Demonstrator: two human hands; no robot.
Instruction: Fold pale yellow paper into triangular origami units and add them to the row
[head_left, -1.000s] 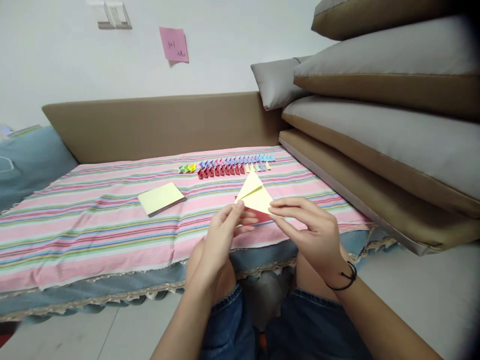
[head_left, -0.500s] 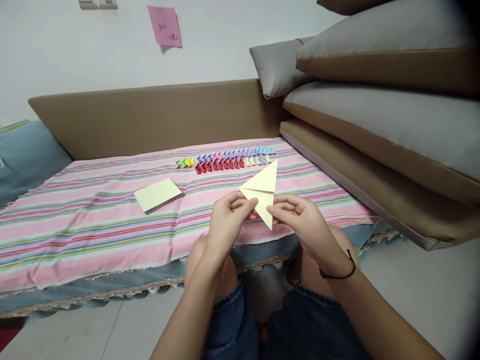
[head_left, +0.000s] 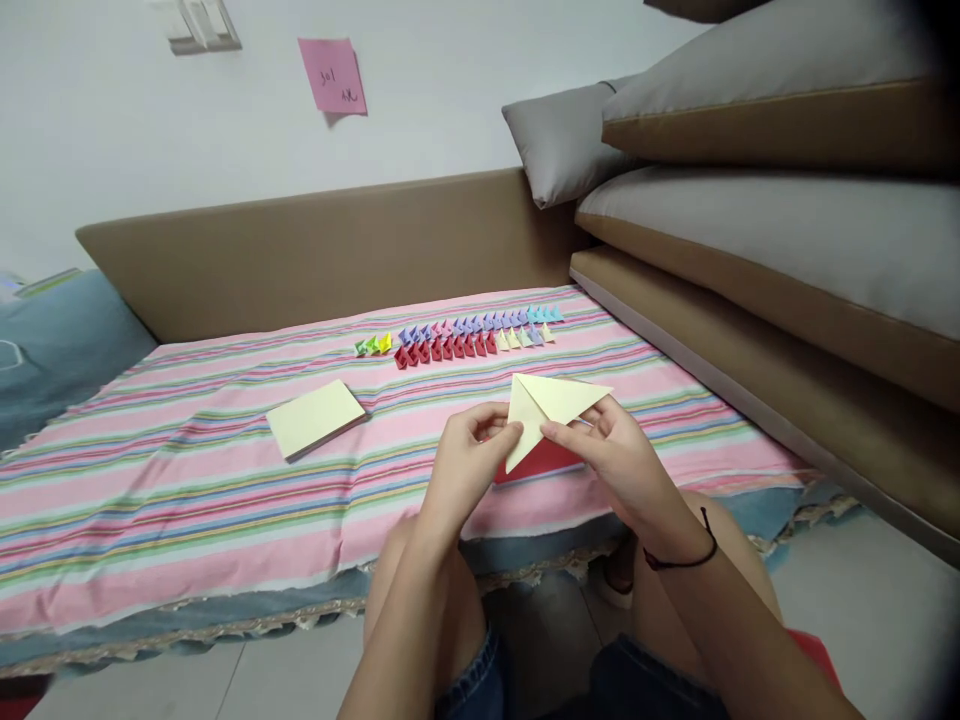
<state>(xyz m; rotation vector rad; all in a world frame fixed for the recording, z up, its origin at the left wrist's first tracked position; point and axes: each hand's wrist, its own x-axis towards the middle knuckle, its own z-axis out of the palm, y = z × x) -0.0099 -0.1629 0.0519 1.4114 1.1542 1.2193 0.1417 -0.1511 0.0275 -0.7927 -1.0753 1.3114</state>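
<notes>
A pale yellow sheet of paper (head_left: 559,397), folded into a pointed triangular shape, is held up between both hands over the near edge of the striped cloth. My left hand (head_left: 480,450) pinches its lower left side between thumb and fingers. On the right side, my right hand (head_left: 600,440) is closed on the paper, thumb in front and fingers behind. Beneath the paper, a red flat piece (head_left: 536,462) lies on the cloth, partly hidden. To the left rests a stack of pale yellow paper (head_left: 315,418).
Rows of small folded paper pieces stand farther back: red ones (head_left: 446,348), purple ones (head_left: 487,322) and green-yellow ones (head_left: 373,345). The striped cloth (head_left: 225,440) covers the seat. Grey-brown cushions (head_left: 750,220) are piled at right; a brown backrest (head_left: 337,250) runs behind.
The folded paper has turned so its long point now faces right instead of up. Both hands sit slightly lower in view, and the red piece beneath shows more. The camera view has shifted.
</notes>
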